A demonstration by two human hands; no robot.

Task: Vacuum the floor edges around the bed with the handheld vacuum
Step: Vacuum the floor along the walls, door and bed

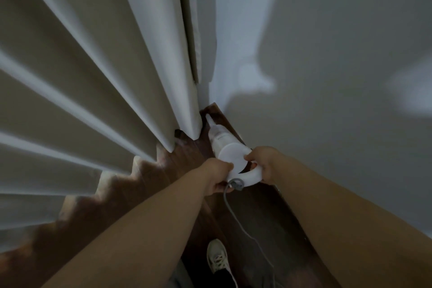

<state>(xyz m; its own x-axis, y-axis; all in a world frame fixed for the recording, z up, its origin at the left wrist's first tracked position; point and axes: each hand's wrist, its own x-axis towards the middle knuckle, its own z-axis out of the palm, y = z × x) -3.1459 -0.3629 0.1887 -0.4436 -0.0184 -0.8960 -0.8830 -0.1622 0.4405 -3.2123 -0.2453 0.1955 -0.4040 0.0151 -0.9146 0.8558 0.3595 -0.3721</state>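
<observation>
Both hands — left hand (218, 176), right hand (261, 162) — around white vacuum (230, 155); label unreadable.

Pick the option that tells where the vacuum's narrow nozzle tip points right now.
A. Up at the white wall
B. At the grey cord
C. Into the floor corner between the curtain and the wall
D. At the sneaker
C: the handheld vacuum, held by the left hand and right hand, aims its nozzle into the dark floor corner between the curtain and wall.
</observation>
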